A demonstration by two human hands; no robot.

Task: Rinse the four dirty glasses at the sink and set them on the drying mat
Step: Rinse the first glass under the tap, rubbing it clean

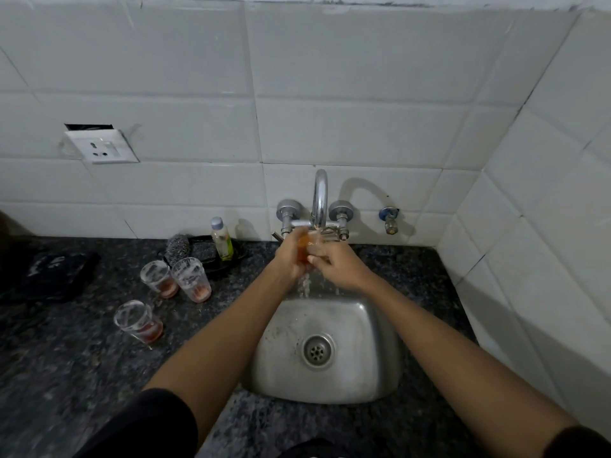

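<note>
I'm rinsing glass point(305, 247) under tap point(320, 196) | both hands point(317, 259) gripping it | keeping it over sink point(373, 325), rotating for residue

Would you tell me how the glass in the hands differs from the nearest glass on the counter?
The held glass is under the tap, gripped by both hands; the nearest counter glass stands alone, untouched, left of the sink. Water runs off the held one; the counter one isn't rinsed. Both show reddish residue.
</note>
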